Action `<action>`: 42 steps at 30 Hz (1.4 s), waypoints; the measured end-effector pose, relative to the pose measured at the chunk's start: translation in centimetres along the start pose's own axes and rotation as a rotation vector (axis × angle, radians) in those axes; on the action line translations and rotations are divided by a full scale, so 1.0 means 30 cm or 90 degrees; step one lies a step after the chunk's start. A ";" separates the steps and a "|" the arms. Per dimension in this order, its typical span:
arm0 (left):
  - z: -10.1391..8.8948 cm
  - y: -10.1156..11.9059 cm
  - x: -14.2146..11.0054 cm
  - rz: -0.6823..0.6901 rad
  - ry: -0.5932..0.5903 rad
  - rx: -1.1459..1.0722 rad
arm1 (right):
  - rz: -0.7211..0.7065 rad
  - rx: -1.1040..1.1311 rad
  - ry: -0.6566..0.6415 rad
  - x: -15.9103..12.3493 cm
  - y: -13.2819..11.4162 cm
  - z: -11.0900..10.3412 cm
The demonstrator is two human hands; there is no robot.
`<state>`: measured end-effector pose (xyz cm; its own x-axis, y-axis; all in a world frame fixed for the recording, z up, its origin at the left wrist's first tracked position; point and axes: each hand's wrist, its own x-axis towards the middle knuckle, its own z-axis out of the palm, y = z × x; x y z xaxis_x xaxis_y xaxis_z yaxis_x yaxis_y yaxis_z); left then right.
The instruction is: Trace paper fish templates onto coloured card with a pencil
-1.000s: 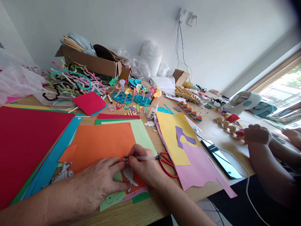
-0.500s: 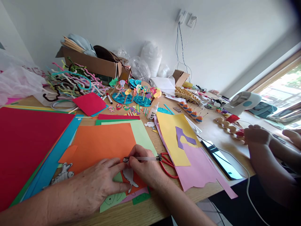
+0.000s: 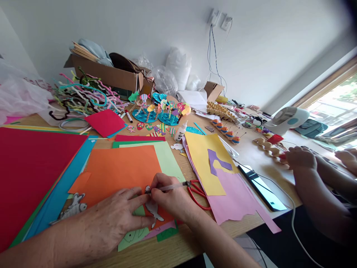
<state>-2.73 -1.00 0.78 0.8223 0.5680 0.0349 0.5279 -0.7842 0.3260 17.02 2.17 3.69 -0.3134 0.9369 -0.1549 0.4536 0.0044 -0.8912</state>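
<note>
A white fish-shaped paper cutout (image 3: 152, 209) lies on an orange sheet of paper (image 3: 125, 163) at the table's front. My left hand (image 3: 125, 208) rests flat on the orange sheet, fingers apart, with the fingertips at the cutout's left edge. Pinched in my right hand (image 3: 170, 193) is a pen (image 3: 173, 185), its tip at the upper end of the cutout. A second fish cutout (image 3: 75, 208) lies left of my left hand, partly covered by that arm. Red-handled scissors (image 3: 199, 193) sit just right of my right hand, their blades hidden.
Coloured paper (image 3: 33, 175) is stacked at the left. Yellow paper (image 3: 200, 160), a phone (image 3: 262, 188) and a cable lie right. A glue bottle (image 3: 180, 131), paper fish crafts (image 3: 156, 111) and pipe cleaners (image 3: 83, 95) stand behind. A co-worker's hand (image 3: 301, 158) works at far right.
The pen has tilted slightly and its tip sits a little lower on the cutout. My left hand stays in place; the whole view has shifted slightly.
</note>
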 end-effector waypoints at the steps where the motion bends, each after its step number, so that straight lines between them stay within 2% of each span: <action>1: 0.000 -0.002 0.001 0.004 -0.012 0.000 | 0.003 0.010 -0.007 0.002 0.001 -0.001; 4: -0.002 -0.003 0.007 0.017 -0.039 0.012 | -0.011 0.016 0.005 0.004 0.010 -0.003; 9: 0.002 0.001 0.004 0.010 -0.018 0.025 | -0.080 -0.072 0.098 -0.034 0.026 -0.003; 12: 0.015 -0.008 -0.003 0.021 -0.001 0.023 | -0.118 -0.132 0.091 -0.067 0.020 -0.004; 15: 0.013 -0.016 -0.002 0.037 0.008 0.001 | -0.117 -0.174 0.064 -0.083 0.008 -0.004; 20: -0.056 -0.025 0.024 0.035 0.024 -0.119 | -0.140 -0.201 0.077 -0.081 0.018 -0.001; 24: -0.129 -0.067 0.050 0.032 0.052 -0.186 | -0.161 -0.195 0.094 -0.083 0.031 -0.002; 29: -0.185 -0.096 0.092 0.057 0.000 -0.176 | -0.165 -0.173 0.101 -0.085 0.034 0.008; 42: -0.156 -0.097 0.131 -0.026 -0.017 -0.217 | -0.166 -0.109 0.139 -0.070 0.062 0.025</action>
<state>-2.03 4.69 4.37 0.8099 0.5865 -0.0081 0.4625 -0.6301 0.6238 17.90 -0.04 2.05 -0.2602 0.9489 0.1787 0.5212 0.2938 -0.8013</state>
